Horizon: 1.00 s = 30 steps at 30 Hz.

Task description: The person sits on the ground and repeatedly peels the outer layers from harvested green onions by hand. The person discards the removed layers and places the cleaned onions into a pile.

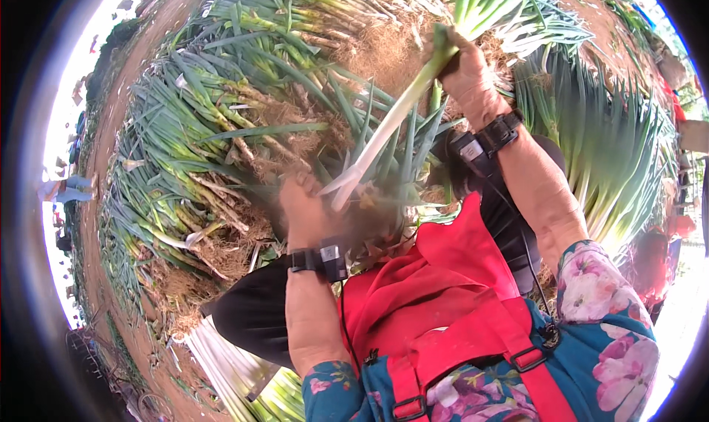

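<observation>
One leek [388,130] slants above the ground [99,222], its leafy green top in the right hand [465,71], whose fingers are curled closed around it where the leaves begin. Its white end points down toward the left hand [301,211], with a pale strip splitting off the stalk there (the left fingers are blurred, so I cannot tell how far open they are or whether they grip it). Rooted leeks [173,152] lie heaped toward the ground's left edge, greener bunches [591,141] toward its right edge, and a white-stalked bundle [229,355] near its lower left corner.
</observation>
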Each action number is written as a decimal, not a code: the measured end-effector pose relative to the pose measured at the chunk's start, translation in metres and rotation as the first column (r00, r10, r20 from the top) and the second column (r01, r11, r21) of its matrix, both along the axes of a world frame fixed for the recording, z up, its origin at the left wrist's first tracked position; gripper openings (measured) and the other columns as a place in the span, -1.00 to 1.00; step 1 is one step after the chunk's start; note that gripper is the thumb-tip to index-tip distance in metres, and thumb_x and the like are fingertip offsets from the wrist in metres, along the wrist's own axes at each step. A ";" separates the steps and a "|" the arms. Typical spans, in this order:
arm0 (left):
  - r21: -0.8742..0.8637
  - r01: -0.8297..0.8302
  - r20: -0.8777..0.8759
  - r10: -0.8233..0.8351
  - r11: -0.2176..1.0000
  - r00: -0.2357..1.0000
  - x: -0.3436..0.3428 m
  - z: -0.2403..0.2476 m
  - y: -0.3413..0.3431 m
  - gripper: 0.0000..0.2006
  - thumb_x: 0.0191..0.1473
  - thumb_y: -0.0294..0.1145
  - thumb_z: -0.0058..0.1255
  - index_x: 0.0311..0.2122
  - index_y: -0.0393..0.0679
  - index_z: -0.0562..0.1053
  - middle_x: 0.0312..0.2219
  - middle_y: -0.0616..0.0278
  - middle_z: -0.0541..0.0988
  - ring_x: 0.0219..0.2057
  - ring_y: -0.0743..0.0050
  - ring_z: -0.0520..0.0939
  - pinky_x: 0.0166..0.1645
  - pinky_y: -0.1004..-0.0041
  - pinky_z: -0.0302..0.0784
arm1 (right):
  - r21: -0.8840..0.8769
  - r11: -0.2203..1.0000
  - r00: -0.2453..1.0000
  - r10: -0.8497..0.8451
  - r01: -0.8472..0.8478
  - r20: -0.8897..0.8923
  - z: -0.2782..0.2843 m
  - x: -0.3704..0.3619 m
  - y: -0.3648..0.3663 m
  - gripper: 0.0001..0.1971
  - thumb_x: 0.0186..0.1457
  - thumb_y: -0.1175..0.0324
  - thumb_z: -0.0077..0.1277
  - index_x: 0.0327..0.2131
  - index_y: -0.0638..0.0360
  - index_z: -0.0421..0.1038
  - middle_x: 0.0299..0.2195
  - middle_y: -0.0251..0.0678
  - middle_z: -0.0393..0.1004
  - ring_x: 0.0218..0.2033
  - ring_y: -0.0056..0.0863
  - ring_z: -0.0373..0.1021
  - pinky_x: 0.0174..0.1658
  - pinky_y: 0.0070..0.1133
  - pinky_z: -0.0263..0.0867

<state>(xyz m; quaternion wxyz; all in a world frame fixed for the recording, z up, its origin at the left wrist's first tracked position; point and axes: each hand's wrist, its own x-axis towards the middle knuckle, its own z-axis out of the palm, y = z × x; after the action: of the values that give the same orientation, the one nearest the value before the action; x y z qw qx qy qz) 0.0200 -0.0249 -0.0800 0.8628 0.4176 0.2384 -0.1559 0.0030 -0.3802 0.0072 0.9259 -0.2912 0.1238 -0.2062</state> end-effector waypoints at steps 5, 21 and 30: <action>0.228 -0.034 0.193 -0.011 0.973 0.981 0.008 -0.041 0.132 -0.85 0.22 -0.28 0.05 -0.22 -0.10 0.42 -0.52 0.38 0.32 -0.55 0.59 0.30 -0.39 0.53 0.25 | -0.029 0.999 0.994 -0.036 0.039 0.108 0.004 -0.001 -0.024 -0.78 0.23 0.32 -0.02 -0.15 0.26 0.39 -0.34 -0.22 0.41 -0.35 -0.36 0.37 -0.20 -0.39 0.40; 0.366 0.615 0.228 -0.708 0.699 0.669 -0.059 0.068 0.005 -0.45 0.08 -0.36 0.13 0.21 -0.17 0.39 -0.01 0.17 0.51 -0.03 0.46 0.53 0.27 0.30 0.32 | -0.117 0.991 0.998 -0.065 0.063 -0.016 -0.025 -0.010 -0.061 -0.83 0.33 0.49 -0.27 -0.07 0.34 0.18 -0.24 -0.15 0.35 -0.21 -0.31 0.38 -0.05 -0.39 0.42; 0.207 0.105 0.594 -0.210 0.973 0.777 -0.046 0.011 0.137 -0.66 0.31 -0.22 -0.05 0.04 -0.25 0.37 -0.35 0.30 0.49 -0.31 0.61 0.53 -0.34 0.67 0.38 | 0.264 0.945 0.982 -0.182 0.191 -0.058 -0.018 -0.004 -0.094 -0.80 0.28 0.35 -0.11 -0.19 0.32 0.25 -0.39 -0.19 0.36 -0.38 -0.38 0.36 -0.26 -0.46 0.39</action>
<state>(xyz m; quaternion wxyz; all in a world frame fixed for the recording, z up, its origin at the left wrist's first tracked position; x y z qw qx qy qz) -0.0265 0.1125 -0.0693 0.8403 0.5326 -0.0777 -0.0644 -0.0007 -0.4743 -0.0112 0.9310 -0.1533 0.1928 -0.2693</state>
